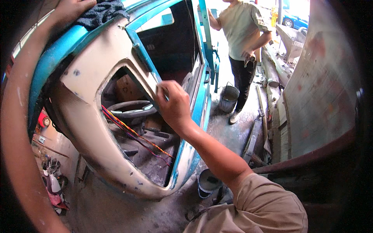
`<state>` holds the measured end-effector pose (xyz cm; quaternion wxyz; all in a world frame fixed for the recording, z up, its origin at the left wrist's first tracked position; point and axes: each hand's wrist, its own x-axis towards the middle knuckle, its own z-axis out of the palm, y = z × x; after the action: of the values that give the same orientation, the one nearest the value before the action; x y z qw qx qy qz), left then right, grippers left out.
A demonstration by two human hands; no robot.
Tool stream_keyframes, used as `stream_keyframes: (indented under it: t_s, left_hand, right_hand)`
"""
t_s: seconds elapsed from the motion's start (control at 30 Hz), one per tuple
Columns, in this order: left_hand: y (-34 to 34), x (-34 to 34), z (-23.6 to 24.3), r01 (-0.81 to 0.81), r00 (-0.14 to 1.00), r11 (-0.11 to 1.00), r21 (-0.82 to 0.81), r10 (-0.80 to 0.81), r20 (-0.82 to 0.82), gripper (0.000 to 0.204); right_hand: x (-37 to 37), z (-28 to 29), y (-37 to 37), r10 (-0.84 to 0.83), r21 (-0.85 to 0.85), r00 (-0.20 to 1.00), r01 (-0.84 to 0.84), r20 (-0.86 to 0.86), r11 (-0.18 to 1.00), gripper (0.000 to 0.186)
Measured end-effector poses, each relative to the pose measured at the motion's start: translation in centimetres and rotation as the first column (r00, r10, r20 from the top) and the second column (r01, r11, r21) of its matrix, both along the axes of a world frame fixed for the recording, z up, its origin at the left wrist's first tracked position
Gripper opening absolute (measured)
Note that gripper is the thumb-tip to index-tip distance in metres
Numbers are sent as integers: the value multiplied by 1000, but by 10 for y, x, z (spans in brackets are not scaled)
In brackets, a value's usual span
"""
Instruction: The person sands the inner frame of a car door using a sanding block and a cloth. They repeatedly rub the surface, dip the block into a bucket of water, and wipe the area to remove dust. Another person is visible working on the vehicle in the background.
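Observation:
My right hand [173, 105] is closed, its fingertips curled against the edge of the window opening in a vehicle cab. Motion blurs the fingertips, and whatever they may hold is hidden. Beige coating covers the panel [87, 112] around that opening; the cab's frame [58, 58] is teal. At the upper left, my left hand [74, 8] lies on top of the cab beside a dark crumpled cloth [103, 14]. Its fingers look stretched out, partly cut off by the picture's edge. Through the opening show a steering wheel [130, 108] and loose orange and purple wires [138, 136].
Beyond the cab's open door [208, 42] stands another person [243, 35], with a dark bucket [228, 97] nearby. Another bucket [209, 182] sits on the floor near my right arm. Timber and scrap [272, 77] line the right, beside a large grey panel [322, 85].

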<state>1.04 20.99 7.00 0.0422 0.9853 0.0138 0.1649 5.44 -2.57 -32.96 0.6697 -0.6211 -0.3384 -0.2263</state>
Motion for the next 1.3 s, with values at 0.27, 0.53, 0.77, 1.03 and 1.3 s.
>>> stream_keyframes:
  t_s: [0.27, 0.53, 0.77, 1.03, 1.3]
  left_hand:
    - [-42, -18, -11, -166, 972, 982, 92, 147, 183, 42]
    - [-117, -25, -31, -350, 931, 923, 160, 324, 167, 52]
    - [-135, -7, -47, -116, 993, 989, -93, 115, -11, 69]
    - [-148, -15, -44, -114, 993, 977, 181, 118, -7, 83]
    - [-159, -33, -44, -7, 998, 989, 148, 17, -67, 52]
  right_hand:
    - [8, 40, 11, 62, 93, 998, -64, 24, 994, 9]
    - [13, 38, -1, 3, -98, 1000, -2, 11, 995, 17]
    - [21, -20, -18, -63, -207, 998, 57, -22, 977, 16]
    - [17, -4, 0, -27, -17, 1000, 27, 3, 999, 12]
    - [7, 41, 11, 54, 14, 998, -55, 19, 998, 14]
